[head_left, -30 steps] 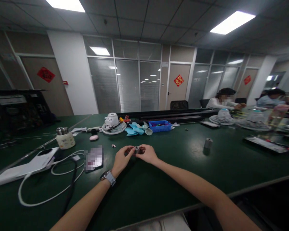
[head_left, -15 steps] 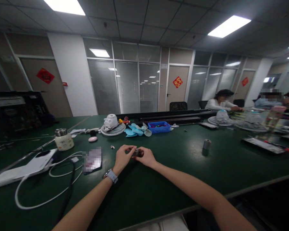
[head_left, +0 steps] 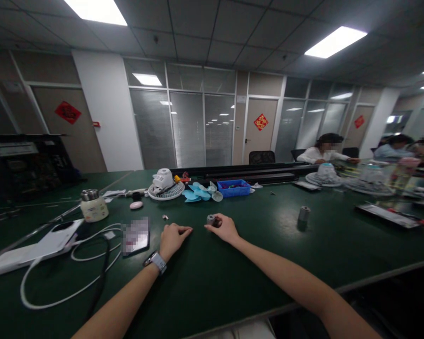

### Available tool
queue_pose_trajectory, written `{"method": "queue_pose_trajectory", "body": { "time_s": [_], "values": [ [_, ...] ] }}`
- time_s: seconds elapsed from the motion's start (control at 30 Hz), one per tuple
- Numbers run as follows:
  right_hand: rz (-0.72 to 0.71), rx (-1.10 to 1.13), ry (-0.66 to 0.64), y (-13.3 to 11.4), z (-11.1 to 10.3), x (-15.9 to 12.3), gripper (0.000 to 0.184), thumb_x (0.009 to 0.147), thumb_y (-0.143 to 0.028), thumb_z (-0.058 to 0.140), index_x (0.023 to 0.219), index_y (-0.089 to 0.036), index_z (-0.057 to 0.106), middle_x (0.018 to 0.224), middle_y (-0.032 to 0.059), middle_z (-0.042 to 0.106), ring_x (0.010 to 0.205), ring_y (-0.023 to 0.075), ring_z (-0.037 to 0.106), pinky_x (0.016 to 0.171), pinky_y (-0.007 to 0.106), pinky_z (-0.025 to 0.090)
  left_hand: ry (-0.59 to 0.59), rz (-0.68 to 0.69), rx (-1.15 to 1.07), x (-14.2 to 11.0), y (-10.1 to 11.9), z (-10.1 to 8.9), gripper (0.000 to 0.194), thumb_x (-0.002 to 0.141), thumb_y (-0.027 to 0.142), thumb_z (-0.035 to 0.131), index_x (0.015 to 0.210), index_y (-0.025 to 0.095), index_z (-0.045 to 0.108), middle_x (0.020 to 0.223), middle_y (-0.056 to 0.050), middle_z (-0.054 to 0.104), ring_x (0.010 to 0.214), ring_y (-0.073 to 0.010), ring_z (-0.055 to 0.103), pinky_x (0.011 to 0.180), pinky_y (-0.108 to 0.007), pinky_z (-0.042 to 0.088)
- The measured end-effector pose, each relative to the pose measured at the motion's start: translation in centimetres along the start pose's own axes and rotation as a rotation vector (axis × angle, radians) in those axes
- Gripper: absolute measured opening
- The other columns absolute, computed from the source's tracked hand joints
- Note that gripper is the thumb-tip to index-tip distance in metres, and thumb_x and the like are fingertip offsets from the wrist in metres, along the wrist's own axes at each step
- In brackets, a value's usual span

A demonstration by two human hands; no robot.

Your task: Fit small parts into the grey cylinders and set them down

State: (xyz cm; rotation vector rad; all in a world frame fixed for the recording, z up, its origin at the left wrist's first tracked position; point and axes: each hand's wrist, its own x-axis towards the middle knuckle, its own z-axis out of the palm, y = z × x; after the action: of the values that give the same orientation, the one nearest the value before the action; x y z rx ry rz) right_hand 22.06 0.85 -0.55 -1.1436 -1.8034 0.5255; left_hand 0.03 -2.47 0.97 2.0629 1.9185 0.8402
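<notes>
My right hand (head_left: 226, 229) grips a small grey metal cylinder (head_left: 210, 218) between thumb and fingers, upright on or just above the green tabletop. To its left, my left hand (head_left: 174, 240) has thumb and fingertips pinched together, low over the table and apart from the cylinder. Whether anything tiny is in that pinch is not visible. A second grey metal cylinder (head_left: 304, 213) stands upright on the table, well to the right. Just beyond my left hand lies a small white and pink piece (head_left: 165, 217).
Farther back are a white fan body (head_left: 163, 181), light blue fan blades (head_left: 198, 193) and a blue bin (head_left: 233, 189) of small parts. A phone (head_left: 136, 238), white cable (head_left: 53, 305) and jar (head_left: 93, 209) lie left. At the right, a tray (head_left: 388, 215) and co-workers (head_left: 325, 151).
My hands, which met at the cylinder, have parted. The left drew back to the left with its fingers pinched; the right moved slightly right, keeping the cylinder, which now shows more clearly.
</notes>
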Motion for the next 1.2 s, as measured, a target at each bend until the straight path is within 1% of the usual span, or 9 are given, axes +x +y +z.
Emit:
{"method": "queue_pose_trajectory", "body": {
  "time_s": [0.3, 0.4, 0.53, 0.67, 0.8, 0.93, 1.03, 1.13, 1.2],
  "values": [
    [0.002, -0.002, -0.008, 0.1, 0.5, -0.1, 0.044, 0.067, -0.048, 0.07, 0.101, -0.021, 0.065, 0.089, 0.0044, 0.07, 0.075, 0.0179, 0.066, 0.068, 0.029, 0.053, 0.037, -0.005, 0.031, 0.3, -0.5, 0.3, 0.041, 0.081, 0.052, 0.049, 0.104, 0.026, 0.071, 0.098, -0.008, 0.071, 0.093, -0.0241, 0.06, 0.078, -0.029, 0.04],
    [-0.004, 0.025, 0.015, 0.7, -0.8, 0.9, 0.043, 0.068, -0.048, 0.069, 0.101, -0.021, 0.065, 0.09, 0.0051, 0.07, 0.076, 0.0182, 0.067, 0.068, 0.029, 0.053, 0.075, -0.021, 0.026, 0.6, -0.7, 0.5, 0.046, 0.086, 0.051, 0.04, 0.108, 0.022, 0.068, 0.096, -0.01, 0.07, 0.089, -0.0226, 0.061, 0.074, -0.029, 0.04],
    [0.072, -0.115, 0.256, 4.0, -6.7, 3.2, 0.043, 0.07, -0.049, 0.067, 0.102, -0.02, 0.064, 0.092, 0.0057, 0.07, 0.079, 0.0184, 0.067, 0.071, 0.029, 0.052, 0.121, -0.059, -0.02, 0.8, -0.9, 0.7, 0.05, 0.087, 0.051, 0.034, 0.105, 0.018, 0.066, 0.092, -0.009, 0.069, 0.084, -0.0212, 0.06, 0.068, -0.027, 0.04],
    [0.319, -0.404, 0.526, 8.9, -13.8, 4.1, 0.042, 0.07, -0.048, 0.065, 0.102, -0.021, 0.065, 0.093, 0.0077, 0.07, 0.087, 0.023, 0.066, 0.074, 0.031, 0.05, 0.11, -0.062, -0.006, 0.8, -0.9, 0.8, 0.049, 0.087, 0.053, 0.03, 0.078, 0.02, 0.065, 0.078, -0.006, 0.067, 0.074, -0.019, 0.06, 0.062, -0.026, 0.036],
    [0.465, -0.55, 0.576, 12.4, -17.0, 3.3, 0.045, 0.071, -0.049, 0.063, 0.106, -0.021, 0.064, 0.096, 0.0104, 0.07, 0.092, 0.0273, 0.064, 0.075, 0.034, 0.048, 0.098, -0.07, 0.019, 0.7, -0.6, 0.6, 0.048, 0.088, 0.048, 0.029, 0.067, 0.02, 0.062, 0.07, -0.005, 0.065, 0.069, -0.0179, 0.059, 0.059, -0.025, 0.034],
    [0.56, -0.542, 0.517, 13.6, -17.5, 2.7, 0.045, 0.072, -0.048, 0.062, 0.108, -0.02, 0.063, 0.099, 0.0119, 0.068, 0.094, 0.0281, 0.062, 0.075, 0.035, 0.047, 0.097, -0.094, 0.028, 0.5, -0.4, 0.3, 0.044, 0.087, 0.04, 0.03, 0.063, 0.019, 0.059, 0.068, -0.006, 0.065, 0.071, -0.0188, 0.06, 0.059, -0.025, 0.034],
    [0.585, -0.569, 0.564, 11.6, -17.1, 2.7, 0.056, 0.071, -0.045, 0.064, 0.119, -0.016, 0.056, 0.112, 0.0166, 0.061, 0.104, 0.0312, 0.056, 0.082, 0.04, 0.044, 0.101, -0.107, 0.012, 0.6, -0.4, 0.3, 0.042, 0.086, 0.036, 0.03, 0.063, 0.019, 0.06, 0.074, -0.008, 0.067, 0.074, -0.0201, 0.061, 0.06, -0.025, 0.035],
    [0.32, -0.679, 0.648, 6.6, -13.8, 2.8, 0.065, 0.072, -0.04, 0.064, 0.129, -0.015, 0.047, 0.128, 0.0194, 0.049, 0.118, 0.0335, 0.044, 0.093, 0.046, 0.034, 0.117, -0.157, -0.02, 0.8, -0.5, 0.3, 0.043, 0.084, 0.036, 0.029, 0.063, 0.018, 0.061, 0.076, -0.01, 0.068, 0.074, -0.0218, 0.061, 0.061, -0.027, 0.036],
    [0.035, -0.634, 0.426, 2.6, -9.6, 2.7, 0.05, 0.078, -0.04, 0.058, 0.124, -0.02, 0.054, 0.123, 0.0141, 0.054, 0.115, 0.0292, 0.046, 0.094, 0.043, 0.034, 0.129, -0.2, -0.036, 0.9, -0.6, 0.4, 0.042, 0.084, 0.036, 0.029, 0.063, 0.018, 0.06, 0.076, -0.011, 0.067, 0.074, -0.0225, 0.061, 0.06, -0.028, 0.036]
  ]
}}
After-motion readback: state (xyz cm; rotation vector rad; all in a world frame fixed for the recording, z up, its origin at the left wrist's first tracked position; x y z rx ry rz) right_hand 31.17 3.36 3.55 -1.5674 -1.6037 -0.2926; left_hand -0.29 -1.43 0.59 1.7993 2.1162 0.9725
